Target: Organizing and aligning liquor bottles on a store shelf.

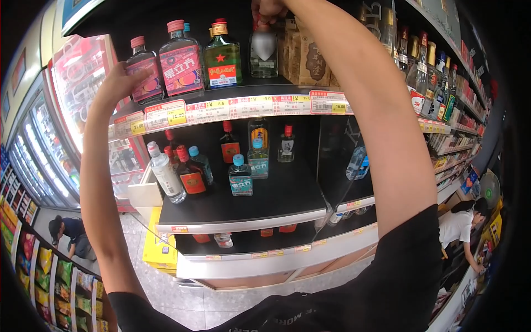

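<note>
My left hand (126, 81) is around a small glass bottle with a pink label and pink cap (145, 81), at the left end of the top shelf (290, 88). My thumb lies across its label, and the other fingers are mostly hidden. Beside it stands a larger pink-labelled bottle (181, 66), then a green glass bottle with a red star (223, 56). Farther right, my right hand (267, 9) grips the red top of a clear glass bottle (264, 54), partly cut off by the upper edge. Brown paper-like packages (305, 54) stand right of that bottle.
Small blue-capped bottles (241, 178) and red-capped bottles (192, 176) stand on the shelf below. Price tags line the shelf edges. More bottles (419, 83) fill the right shelving. One person (72, 234) crouches at left; another (458, 224) bends at right. Snack bags (45, 259) hang lower left.
</note>
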A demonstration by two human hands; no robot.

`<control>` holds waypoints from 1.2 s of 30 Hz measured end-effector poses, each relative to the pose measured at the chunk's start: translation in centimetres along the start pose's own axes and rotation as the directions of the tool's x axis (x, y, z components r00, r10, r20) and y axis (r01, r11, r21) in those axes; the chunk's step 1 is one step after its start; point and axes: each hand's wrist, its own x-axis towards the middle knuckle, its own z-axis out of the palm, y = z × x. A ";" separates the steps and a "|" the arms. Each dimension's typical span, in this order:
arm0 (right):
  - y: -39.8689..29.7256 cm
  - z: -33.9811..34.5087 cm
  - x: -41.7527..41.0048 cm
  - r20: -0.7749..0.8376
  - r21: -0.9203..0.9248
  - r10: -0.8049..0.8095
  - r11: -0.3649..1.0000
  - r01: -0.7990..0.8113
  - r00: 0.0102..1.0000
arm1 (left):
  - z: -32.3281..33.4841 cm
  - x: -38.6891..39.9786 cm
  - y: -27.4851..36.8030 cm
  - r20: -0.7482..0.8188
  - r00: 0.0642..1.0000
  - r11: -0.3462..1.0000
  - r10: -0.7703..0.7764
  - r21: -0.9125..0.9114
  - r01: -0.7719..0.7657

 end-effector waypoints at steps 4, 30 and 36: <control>0.2 0.1 2.4 0.017 0.041 -0.043 0.998 0.042 0.999 | -0.1 -0.6 -0.4 0.002 1.000 1.000 0.007 -0.018 -0.007; -0.9 1.1 2.1 -0.064 0.117 0.138 0.985 -0.130 0.988 | 0.2 0.3 -4.1 -0.025 0.996 0.990 0.091 0.110 -0.088; 0.3 1.2 3.9 -0.029 0.094 0.085 0.992 -0.082 0.996 | 0.6 0.7 -4.7 -0.035 0.995 0.989 0.090 0.121 -0.085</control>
